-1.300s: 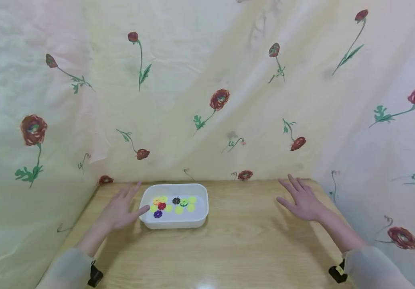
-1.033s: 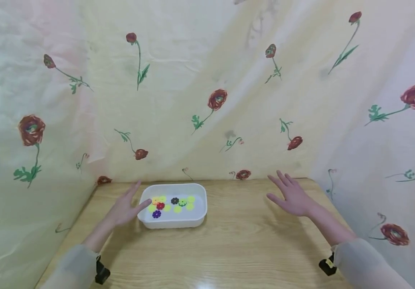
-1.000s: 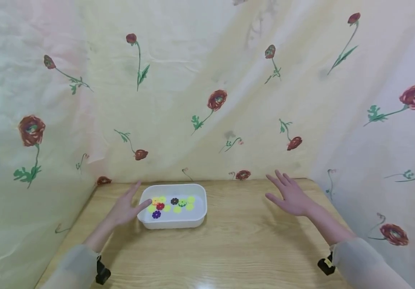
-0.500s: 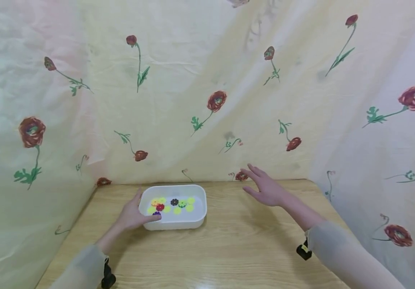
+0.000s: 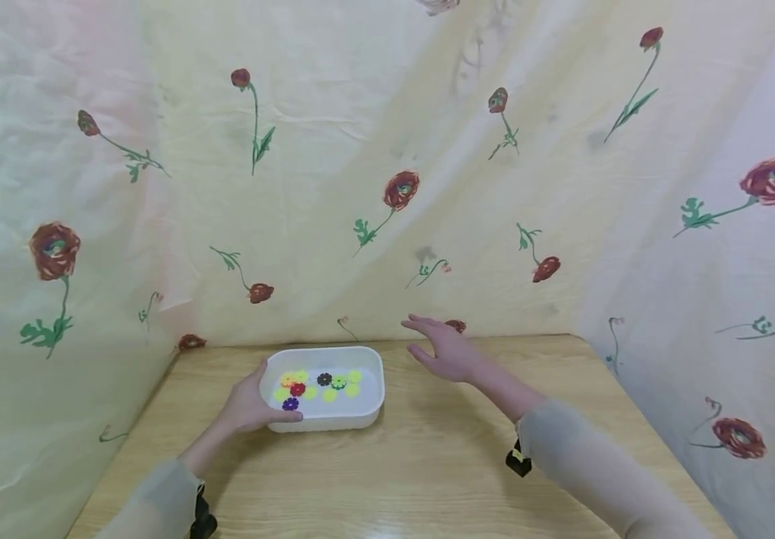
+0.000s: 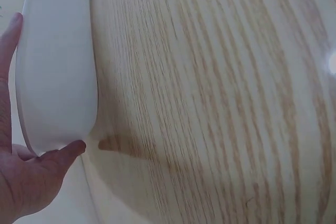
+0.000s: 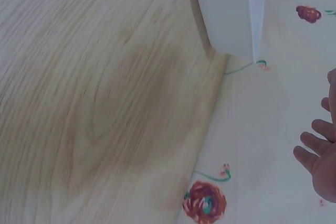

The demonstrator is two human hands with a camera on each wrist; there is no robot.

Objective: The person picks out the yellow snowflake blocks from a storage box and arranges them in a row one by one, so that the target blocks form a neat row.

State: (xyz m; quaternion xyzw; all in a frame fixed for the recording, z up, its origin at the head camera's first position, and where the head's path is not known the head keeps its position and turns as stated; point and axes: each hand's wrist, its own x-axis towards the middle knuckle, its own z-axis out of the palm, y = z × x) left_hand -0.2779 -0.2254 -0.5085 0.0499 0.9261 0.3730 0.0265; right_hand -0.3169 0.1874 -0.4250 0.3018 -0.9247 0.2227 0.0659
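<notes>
A white plastic tub stands on the wooden table, with several small flower-shaped discs inside. Among them I see a purple disc, a red disc, a black disc and yellow ones. My left hand grips the tub's left end, its thumb at the front and the other fingers partly hidden behind the left wall. In the left wrist view, that hand holds the tub's corner. My right hand hovers to the right of the tub, fingers extended, apart from it and holding nothing.
The wooden table reaches back to a cloth printed with red flowers, which hangs behind and along both sides. A black wrist camera sits below the right sleeve, another below the left.
My right hand has moved left across the table toward the tub. My left hand has come down from above the tub's left end and taken hold of it. The tub stays in about the same place.
</notes>
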